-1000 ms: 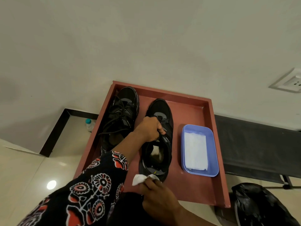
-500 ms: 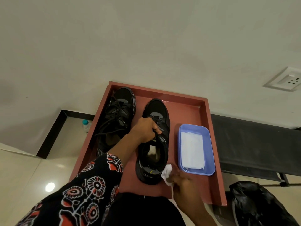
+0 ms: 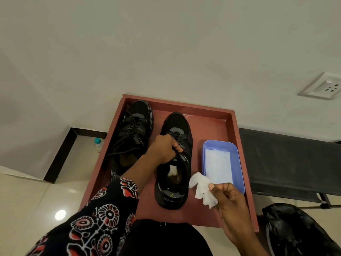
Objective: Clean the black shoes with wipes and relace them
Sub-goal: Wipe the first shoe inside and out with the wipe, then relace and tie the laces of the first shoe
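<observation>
Two black shoes stand side by side on a reddish tray (image 3: 208, 115), toes toward the wall. The left shoe (image 3: 132, 133) has loose laces hanging over it. My left hand (image 3: 164, 148) grips the tongue and lace area of the right shoe (image 3: 175, 185). My right hand (image 3: 230, 204) pinches a crumpled white wipe (image 3: 202, 189) just right of that shoe's heel, apart from the shoe. A blue tub (image 3: 239, 159) holding flat white wipes (image 3: 217, 165) sits on the tray's right side.
A black bench (image 3: 287, 159) runs along the wall to the right of the tray. A black plastic bag (image 3: 295, 230) lies on the floor at the lower right. A small bottle (image 3: 97, 143) stands on the floor left of the tray. A wall socket (image 3: 324, 88) is at the upper right.
My right hand has carried the wipe from the right shoe's heel out to its right side and lifted it slightly. My left hand has kept its grip on the shoe.
</observation>
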